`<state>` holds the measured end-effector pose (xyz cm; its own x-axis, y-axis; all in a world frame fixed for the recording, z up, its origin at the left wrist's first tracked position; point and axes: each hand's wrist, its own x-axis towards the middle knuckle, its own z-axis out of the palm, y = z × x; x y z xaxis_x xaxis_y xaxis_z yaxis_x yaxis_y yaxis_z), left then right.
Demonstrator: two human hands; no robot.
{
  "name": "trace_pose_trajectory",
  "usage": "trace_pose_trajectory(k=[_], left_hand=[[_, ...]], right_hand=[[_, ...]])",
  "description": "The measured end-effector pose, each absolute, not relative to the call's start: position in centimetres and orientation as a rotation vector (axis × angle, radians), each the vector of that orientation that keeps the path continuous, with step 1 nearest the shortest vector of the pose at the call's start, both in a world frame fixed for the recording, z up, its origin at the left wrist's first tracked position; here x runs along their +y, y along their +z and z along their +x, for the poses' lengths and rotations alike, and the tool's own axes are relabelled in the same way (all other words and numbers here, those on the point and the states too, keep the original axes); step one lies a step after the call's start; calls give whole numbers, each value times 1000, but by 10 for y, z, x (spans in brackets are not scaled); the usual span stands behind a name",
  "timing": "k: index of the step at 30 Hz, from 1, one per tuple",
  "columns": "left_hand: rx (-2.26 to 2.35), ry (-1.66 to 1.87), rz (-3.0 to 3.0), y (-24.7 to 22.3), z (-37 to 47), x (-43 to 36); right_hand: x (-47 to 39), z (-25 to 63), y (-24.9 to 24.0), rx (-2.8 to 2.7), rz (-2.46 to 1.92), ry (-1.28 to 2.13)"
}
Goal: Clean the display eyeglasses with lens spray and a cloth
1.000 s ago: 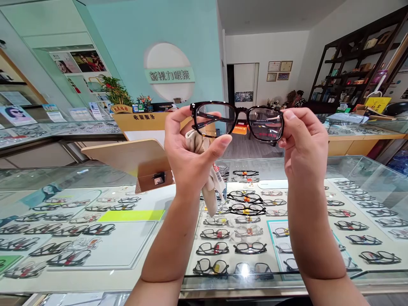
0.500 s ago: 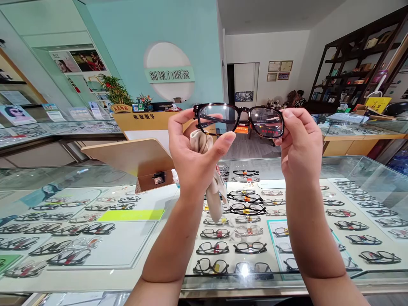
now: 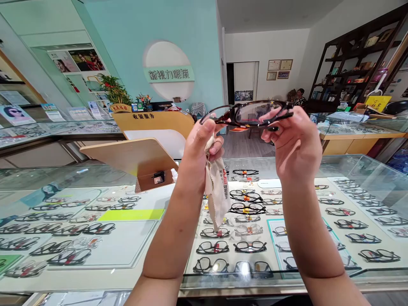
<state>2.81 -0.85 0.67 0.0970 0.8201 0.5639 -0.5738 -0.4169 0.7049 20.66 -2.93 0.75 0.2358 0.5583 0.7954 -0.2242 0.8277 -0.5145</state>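
Note:
A pair of dark-framed glasses (image 3: 255,114) is held up above the glass counter, turned at an angle between both hands. My left hand (image 3: 205,142) pinches its left end and also holds a beige cleaning cloth (image 3: 218,191), which hangs down with dark and red print on it. At the right end, my right hand (image 3: 291,140) has its fingers closed on the frame near a temple arm. Some of the right fingertips show below the lens.
Below the hands, a glass display counter (image 3: 159,272) holds rows of glasses. A wooden mirror stand (image 3: 127,155) is on the left. Beyond are a cashier desk (image 3: 153,123), a dark shelf (image 3: 353,72) and a person (image 3: 299,98) in the background.
The glasses have tilted from facing front to an edge-on angle. My left hand has turned and its grip has shifted; the cloth now hangs more spread out below it.

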Motion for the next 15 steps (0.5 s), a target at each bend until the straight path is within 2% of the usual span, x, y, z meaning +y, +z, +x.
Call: trace_pose_trajectory(k=[8, 15], left_hand=[[246, 1179, 1108, 8, 21, 8], [273, 904, 971, -1, 25, 21]], right_hand=[[-23, 203, 2, -1589, -487, 139], [-22, 204, 0, -1635, -510, -15]])
